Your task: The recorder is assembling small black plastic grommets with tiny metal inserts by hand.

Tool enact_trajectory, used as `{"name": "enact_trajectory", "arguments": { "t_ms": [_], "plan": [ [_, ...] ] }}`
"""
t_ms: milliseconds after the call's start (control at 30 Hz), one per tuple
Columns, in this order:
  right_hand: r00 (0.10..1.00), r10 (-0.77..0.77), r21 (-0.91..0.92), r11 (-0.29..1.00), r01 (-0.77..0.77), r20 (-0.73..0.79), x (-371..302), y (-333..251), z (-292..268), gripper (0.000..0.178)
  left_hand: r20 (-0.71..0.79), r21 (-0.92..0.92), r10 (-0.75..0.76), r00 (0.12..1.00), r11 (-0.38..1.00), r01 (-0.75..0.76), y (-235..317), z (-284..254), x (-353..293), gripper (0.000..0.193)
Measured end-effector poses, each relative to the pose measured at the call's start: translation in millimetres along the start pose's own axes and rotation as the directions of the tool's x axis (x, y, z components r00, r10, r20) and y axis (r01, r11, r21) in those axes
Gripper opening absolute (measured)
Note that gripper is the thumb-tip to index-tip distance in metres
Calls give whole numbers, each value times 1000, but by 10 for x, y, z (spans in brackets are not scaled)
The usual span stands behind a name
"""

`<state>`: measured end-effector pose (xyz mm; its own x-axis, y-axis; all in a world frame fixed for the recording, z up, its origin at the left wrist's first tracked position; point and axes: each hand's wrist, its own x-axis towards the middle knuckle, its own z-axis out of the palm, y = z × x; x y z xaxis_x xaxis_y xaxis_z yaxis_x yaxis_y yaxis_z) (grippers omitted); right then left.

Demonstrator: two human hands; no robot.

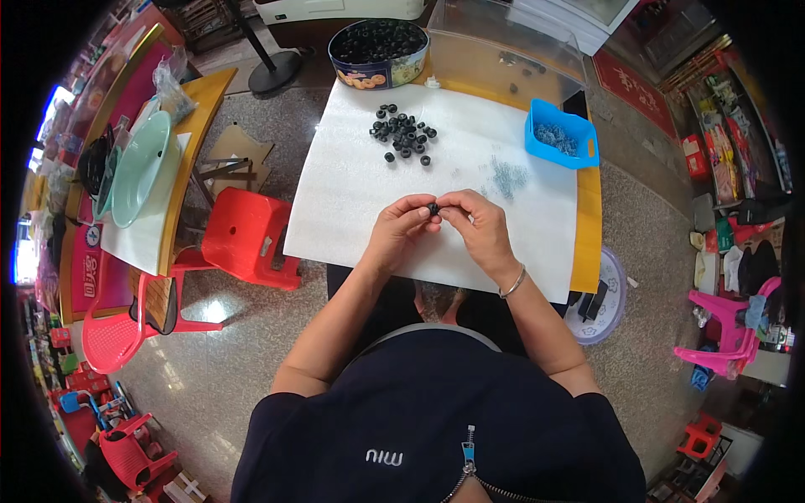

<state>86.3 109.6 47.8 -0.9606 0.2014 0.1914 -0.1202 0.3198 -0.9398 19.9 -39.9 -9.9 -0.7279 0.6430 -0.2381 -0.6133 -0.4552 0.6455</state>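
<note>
Over the near part of a white foam sheet [335, 201], my two hands meet. My left hand [397, 230] is closed, pinching a small black round piece [433, 209] between thumb and fingers. From the other side my right hand [482, 228], a silver bangle at its wrist, has its fingertips closed on the same piece. Whether a smaller part is also in the right fingertips is too small to tell. Beyond the hands lies a loose pile of similar black pieces [406, 134]. To the right, tiny bluish bits [509, 178] are scattered on the sheet.
A round tin [394, 74] full of black pieces stands at the far edge. A blue plastic basket [555, 157] with small clear-bluish bits sits at the right, near a transparent box [503, 42]. Left are a red stool [243, 235] and a table with a green basin [138, 180].
</note>
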Motion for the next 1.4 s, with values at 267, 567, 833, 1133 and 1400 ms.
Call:
{"name": "enact_trajectory", "arguments": {
  "t_ms": [267,567,833,1133,1400],
  "plan": [
    [988,-151,-162,976,148,-8,-34,-17,4,13,4,19,-1,1000,1000,1,-6,16,-4,20],
    [926,-373,-386,848,363,53,-49,-28,13,17,11,76,17,1000,997,-18,-36,35,8,20],
    [887,-446,-507,740,443,124,-104,43,-11,16,-6,292,0,1000,956,1,-46,77,0,22],
    [908,-419,-424,823,378,-4,-202,164,81,20,30,450,-62,998,892,42,0,110,-20,30],
    [968,-223,-258,948,187,-118,-246,247,110,16,39,478,-73,997,877,45,39,175,-36,31]
  ]
}}
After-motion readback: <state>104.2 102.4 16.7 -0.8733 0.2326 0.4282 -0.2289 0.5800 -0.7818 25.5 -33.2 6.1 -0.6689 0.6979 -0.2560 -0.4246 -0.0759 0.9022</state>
